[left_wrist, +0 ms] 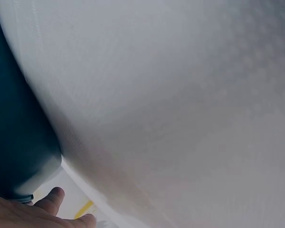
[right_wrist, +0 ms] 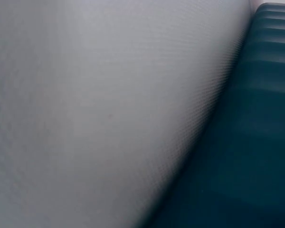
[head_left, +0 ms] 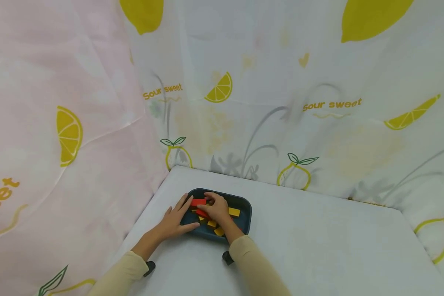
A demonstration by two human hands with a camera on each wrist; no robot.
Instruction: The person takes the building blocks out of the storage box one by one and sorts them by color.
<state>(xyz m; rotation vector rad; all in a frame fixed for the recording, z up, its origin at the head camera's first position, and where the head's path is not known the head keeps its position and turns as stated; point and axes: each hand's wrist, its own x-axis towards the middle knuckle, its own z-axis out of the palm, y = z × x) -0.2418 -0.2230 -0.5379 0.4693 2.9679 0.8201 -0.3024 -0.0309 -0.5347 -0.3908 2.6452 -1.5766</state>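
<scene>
A dark blue tray [head_left: 246,220] with rounded corners holds a heap of red and yellow rectangular blocks. My left hand [head_left: 172,220] lies with fingers spread along the tray's left side, its thumb at the near rim. In the left wrist view, part of the left hand [left_wrist: 23,213] shows beside the tray's outer wall [left_wrist: 19,114]. My right hand [head_left: 219,209] reaches in over the heap, fingers bent, and pinches a red block [head_left: 198,202] between fingertips and thumb. Another red block [head_left: 202,213] lies just below it, and a yellow block [head_left: 234,211] lies to the right. The right wrist view does not show the right hand.
The tray stands on a white table [head_left: 318,242], towards its far left corner. Lemon-printed white fabric [head_left: 259,82] hangs along the back, and pinkish fabric [head_left: 107,82] on the left. A small black piece [head_left: 227,258] is beside the right cuff, another [head_left: 149,268] beside the left.
</scene>
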